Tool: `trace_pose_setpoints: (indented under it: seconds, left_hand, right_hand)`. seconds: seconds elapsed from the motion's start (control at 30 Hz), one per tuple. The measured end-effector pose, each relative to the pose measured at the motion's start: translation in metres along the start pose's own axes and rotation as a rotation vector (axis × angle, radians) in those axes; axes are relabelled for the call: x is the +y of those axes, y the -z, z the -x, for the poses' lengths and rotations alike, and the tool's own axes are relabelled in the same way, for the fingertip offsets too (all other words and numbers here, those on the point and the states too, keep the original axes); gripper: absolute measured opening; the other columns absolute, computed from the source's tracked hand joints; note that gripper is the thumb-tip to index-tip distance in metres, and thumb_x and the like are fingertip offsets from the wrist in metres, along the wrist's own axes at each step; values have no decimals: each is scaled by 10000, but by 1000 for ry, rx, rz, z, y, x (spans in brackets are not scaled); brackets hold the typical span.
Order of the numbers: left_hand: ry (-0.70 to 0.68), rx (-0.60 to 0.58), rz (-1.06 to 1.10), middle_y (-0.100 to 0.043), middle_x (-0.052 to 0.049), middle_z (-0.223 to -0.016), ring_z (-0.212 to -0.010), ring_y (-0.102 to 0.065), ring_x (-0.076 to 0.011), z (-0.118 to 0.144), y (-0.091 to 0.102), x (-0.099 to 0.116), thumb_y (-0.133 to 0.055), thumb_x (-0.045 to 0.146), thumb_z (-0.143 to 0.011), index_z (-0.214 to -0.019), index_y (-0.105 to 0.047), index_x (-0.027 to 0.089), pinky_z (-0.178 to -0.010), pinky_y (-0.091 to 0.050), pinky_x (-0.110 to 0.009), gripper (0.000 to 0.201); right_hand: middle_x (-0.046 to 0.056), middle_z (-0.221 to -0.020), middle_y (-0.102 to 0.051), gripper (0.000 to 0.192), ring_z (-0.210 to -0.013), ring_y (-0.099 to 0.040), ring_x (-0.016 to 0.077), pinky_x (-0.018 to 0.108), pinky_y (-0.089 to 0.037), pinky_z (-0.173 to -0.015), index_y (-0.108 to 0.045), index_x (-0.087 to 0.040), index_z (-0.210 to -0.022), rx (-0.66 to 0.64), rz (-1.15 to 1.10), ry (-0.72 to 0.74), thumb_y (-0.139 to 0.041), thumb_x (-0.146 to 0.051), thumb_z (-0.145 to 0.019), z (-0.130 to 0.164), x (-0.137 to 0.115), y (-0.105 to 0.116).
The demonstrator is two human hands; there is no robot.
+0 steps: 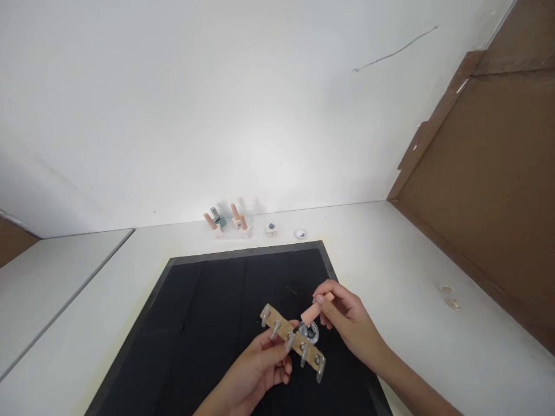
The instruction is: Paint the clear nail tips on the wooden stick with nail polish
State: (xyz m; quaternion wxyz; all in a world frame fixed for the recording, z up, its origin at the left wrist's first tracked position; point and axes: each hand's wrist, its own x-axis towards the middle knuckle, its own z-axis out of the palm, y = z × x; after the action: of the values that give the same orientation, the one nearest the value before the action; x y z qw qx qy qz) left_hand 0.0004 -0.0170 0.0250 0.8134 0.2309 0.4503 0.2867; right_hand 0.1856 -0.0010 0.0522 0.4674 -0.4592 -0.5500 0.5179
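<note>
A narrow wooden strip [282, 327] with several clear false nails standing along it is held by my left hand [263, 363], its fingers closed around the middle. Pinched in my right hand [342, 312] is a nail polish brush [315, 312] with a peach cap handle. The dark brush end points down at the strip, close to the middle nail [289, 342]; I cannot tell if it touches. A silvery ring-shaped object [313, 333] shows just behind the strip, partly hidden by the brush.
A black mat [208, 323] lies on the white table [416, 271]. At the back stand several capped nail polish bottles [240, 222], an uncapped bottle [271, 231] and a small round dish [300, 234]. Two small pale round items [452, 303] lie at the right, near a brown panel [489, 190].
</note>
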Motion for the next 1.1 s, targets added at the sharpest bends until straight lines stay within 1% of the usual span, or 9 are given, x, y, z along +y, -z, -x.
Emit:
trace_pose_setpoints:
  seconds: [0.3, 0.47, 0.6, 0.73, 0.87, 0.97, 1.1]
  left_hand:
    - [-5, -2, 0, -536, 22, -548, -503, -464, -75, -3, 2, -1, -763, 272, -613, -1086, -632, 152, -533, -355, -216, 506]
    - [0, 6, -11, -545, 19, -568, -501, -466, -73, -1, 1, -1, -761, 270, -617, -1058, -643, 150, -534, -359, -220, 472]
    - [1, -1, 4, -547, 20, -574, -502, -462, -74, -1, 1, 0, -777, 275, -590, -1070, -639, 155, -528, -358, -219, 514]
    - [6, 10, -5, -535, 24, -549, -498, -461, -71, -1, 0, 2, -779, 282, -589, -1058, -645, 153, -528, -354, -213, 505]
    - [-3, 10, -15, -530, 27, -542, -500, -463, -69, -1, -2, 3, -763, 285, -614, -1058, -642, 154, -533, -354, -212, 478]
    - [0, 8, -17, -528, 28, -531, -498, -462, -70, -2, -2, 2, -766, 298, -610, -1058, -641, 150, -530, -354, -213, 488]
    - [0, 13, -14, -538, 25, -527, -497, -466, -74, -3, -1, 1, -782, 302, -584, -1060, -639, 138, -527, -357, -215, 523]
  right_hand:
    - [-27, -579, -527, 242, -509, -491, 114, 224, -446, -511, -515, -199, -765, 20, 2, 5, -475, -412, -875, 0, -2, 0]
    - [-21, -587, -531, 258, -532, -516, 125, 229, -450, -509, -521, -199, -760, 43, 18, 4, -480, -430, -867, 0, -2, 0]
    - [-18, -609, -517, 290, -515, -487, 120, 234, -429, -490, -516, -197, -756, 59, 22, -13, -480, -468, -854, -1, -1, 1]
    - [-26, -598, -495, 280, -503, -464, 114, 228, -407, -482, -518, -197, -769, 20, -20, -15, -488, -462, -852, -1, 2, 2]
    - [-21, -626, -510, 237, -506, -435, 99, 216, -390, -481, -536, -187, -774, -44, -40, 8, -497, -400, -870, 0, 5, 2]
    - [-18, -648, -521, 214, -513, -432, 97, 216, -387, -487, -541, -187, -781, -44, -21, 5, -499, -374, -876, 0, 5, 2]
    - [-22, -596, -541, 230, -523, -471, 115, 224, -411, -510, -516, -198, -771, -13, -27, -4, -474, -394, -882, 0, 2, 1]
